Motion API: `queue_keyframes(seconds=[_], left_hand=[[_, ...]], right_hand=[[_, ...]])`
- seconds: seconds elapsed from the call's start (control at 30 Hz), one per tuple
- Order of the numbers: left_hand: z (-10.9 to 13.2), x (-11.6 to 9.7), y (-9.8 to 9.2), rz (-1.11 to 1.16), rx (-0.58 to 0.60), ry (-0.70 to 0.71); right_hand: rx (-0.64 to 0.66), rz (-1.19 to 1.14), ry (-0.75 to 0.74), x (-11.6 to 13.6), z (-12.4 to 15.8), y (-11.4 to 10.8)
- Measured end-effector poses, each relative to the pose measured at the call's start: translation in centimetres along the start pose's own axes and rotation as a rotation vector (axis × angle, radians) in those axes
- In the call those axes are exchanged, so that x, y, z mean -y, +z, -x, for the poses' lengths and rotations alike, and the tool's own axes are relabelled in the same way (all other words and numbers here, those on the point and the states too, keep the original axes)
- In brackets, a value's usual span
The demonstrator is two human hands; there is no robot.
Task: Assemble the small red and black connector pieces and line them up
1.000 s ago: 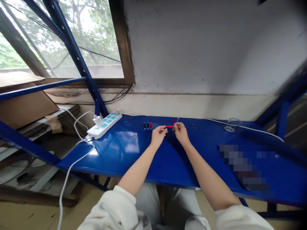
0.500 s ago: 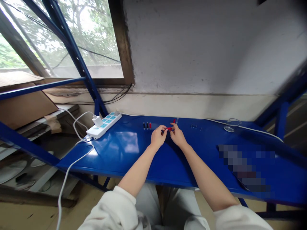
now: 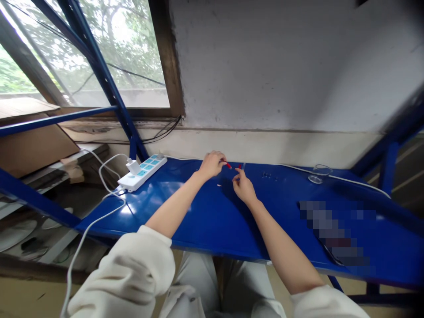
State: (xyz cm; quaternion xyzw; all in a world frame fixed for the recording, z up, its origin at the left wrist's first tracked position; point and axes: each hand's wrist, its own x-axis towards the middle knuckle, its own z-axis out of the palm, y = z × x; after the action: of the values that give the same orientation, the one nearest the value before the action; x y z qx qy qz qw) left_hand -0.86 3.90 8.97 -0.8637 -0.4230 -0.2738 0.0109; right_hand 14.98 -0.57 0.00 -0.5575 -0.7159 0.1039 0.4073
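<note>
My left hand [image 3: 212, 165] is closed, palm down, over the back part of the blue table. Between its thumb and fingertips it pinches a slim red tube [image 3: 228, 165], which points right and slightly down. Just right of that, my right hand [image 3: 244, 184] has its index finger stretched forward and its thumb apart, with nothing visible between them. Past the index fingertip are another small red piece [image 3: 239, 166] and a clear, narrow piece [image 3: 244, 166]. A tiny pale piece [image 3: 219, 185] lies on the table below my left hand.
Several small clear pieces [image 3: 269, 176] lie to the right. Farther right is a round clear roll [image 3: 315, 178] by a white cable [image 3: 357, 182]. A white power strip [image 3: 142, 173] with a plugged-in adapter sits at the left. A blurred-out dark object [image 3: 331, 234] is at the front right.
My hands have come apart. The left moved up and left with the red tube and now covers the row of small black and red cylinders. A tiny pale piece now shows on the table.
</note>
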Motion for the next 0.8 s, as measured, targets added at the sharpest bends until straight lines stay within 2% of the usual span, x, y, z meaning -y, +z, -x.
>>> queue_keyframes(seconds=[0.1,0.17,0.23,0.5,0.8], left_hand=[[-0.8,0.9,-1.0,-0.194,0.162,0.008],[-0.7,1.3,-1.0,-0.29,0.276,0.026],[-0.5,1.6,-0.7,-0.341,0.331,0.02],[0.2,2.7,0.1,-0.354,0.342,-0.056],[0.3,3.0,0.0,-0.367,0.324,-0.045]], right_hand=[[-0.011,0.04,0.014,0.2,0.0,-0.3],[0.004,0.058,0.013,0.3,0.1,-0.4],[0.018,0.073,0.012,0.4,0.1,-0.4],[0.039,0.093,0.039,0.1,0.0,-0.3],[0.032,0.104,0.057,0.3,0.1,-0.4]])
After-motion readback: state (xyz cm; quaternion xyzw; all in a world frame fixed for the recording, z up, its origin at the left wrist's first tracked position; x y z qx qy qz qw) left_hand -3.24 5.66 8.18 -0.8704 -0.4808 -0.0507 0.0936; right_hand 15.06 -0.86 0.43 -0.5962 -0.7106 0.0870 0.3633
